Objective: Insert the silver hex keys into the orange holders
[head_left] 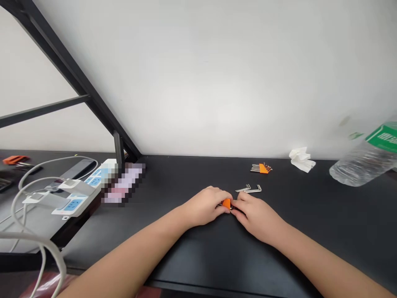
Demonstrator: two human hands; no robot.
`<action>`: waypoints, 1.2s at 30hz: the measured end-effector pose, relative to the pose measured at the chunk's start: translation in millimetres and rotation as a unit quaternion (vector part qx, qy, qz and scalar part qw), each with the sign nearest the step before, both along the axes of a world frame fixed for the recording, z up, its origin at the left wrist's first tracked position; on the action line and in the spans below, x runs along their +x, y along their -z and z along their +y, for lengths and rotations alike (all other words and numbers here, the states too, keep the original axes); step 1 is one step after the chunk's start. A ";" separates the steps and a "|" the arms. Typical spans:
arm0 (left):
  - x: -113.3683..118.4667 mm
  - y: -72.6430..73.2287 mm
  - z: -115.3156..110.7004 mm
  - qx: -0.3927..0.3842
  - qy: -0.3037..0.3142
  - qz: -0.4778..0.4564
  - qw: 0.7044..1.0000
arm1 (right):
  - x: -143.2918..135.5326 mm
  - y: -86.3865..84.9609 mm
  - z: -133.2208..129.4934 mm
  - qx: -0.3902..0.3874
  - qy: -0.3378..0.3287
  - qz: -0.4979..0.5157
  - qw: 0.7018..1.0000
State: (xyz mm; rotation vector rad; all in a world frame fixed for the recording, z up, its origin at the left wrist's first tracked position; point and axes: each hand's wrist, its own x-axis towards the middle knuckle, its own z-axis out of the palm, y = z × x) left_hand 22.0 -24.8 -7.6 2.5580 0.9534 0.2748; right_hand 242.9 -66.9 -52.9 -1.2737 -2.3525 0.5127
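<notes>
Low over the black table, my left hand (pixel 208 206) pinches a small orange hex key holder (pixel 226 203), mostly covered by the fingers. From the right, my right hand (pixel 254 213) is closed at the holder's edge on a hex key; just a small dark metal bit of it shows between the fingertips. Several loose L-shaped silver hex keys (pixel 254 189) lie on the table just beyond my right fingers. Farther back rests a second orange holder (pixel 264 168), filled with a row of hex keys.
A crumpled white tissue (pixel 302 159) and a clear plastic bottle (pixel 356 165) with a green label are at the back right. On the left are a white power strip (pixel 77 203) with plugs and cables, a black metal frame (pixel 89 97), and another orange tool piece (pixel 15 159).
</notes>
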 end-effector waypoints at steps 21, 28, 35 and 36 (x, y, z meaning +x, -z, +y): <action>-6.3 -12.9 -0.1 -0.079 -0.091 0.029 0.992 | 70.7 -8.3 26.4 0.060 0.114 -0.182 0.975; -6.3 -11.2 1.4 0.005 -0.086 0.068 0.994 | 60.8 -8.7 19.9 0.108 0.105 -0.235 0.960; -6.4 -6.8 -0.1 0.026 -0.064 0.026 0.997 | 52.7 -15.4 16.9 0.161 0.079 -0.157 0.971; -5.8 -7.5 -0.7 0.005 -0.058 0.006 0.998 | 51.6 -15.4 16.3 0.154 0.063 -0.131 0.977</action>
